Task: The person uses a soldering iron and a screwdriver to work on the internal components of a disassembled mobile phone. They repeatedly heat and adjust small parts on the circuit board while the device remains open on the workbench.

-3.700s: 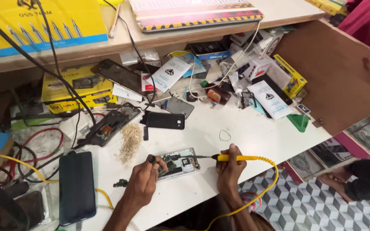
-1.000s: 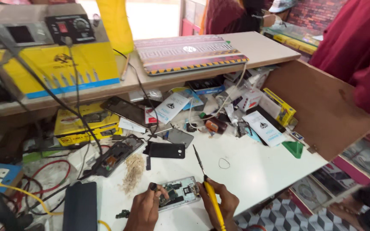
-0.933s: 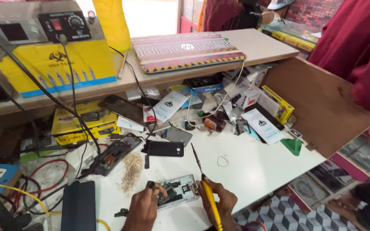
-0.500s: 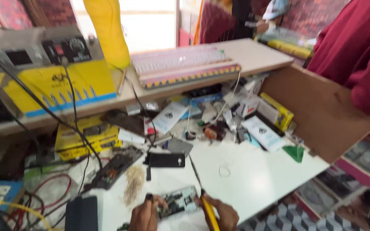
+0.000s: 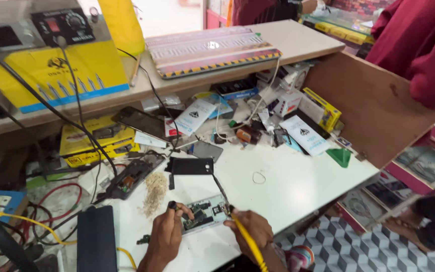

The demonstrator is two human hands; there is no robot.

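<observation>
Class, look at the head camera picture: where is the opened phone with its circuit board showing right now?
The opened phone lies low on the white bench, between the left hand and right hand.

yellow machine [image 5: 51,70], patterned mat [image 5: 210,50], green pick [image 5: 340,156]

opened phone [image 5: 203,214] | flat on bench (circuitry exposed) | yellow-handled tool [image 5: 247,241]
</observation>
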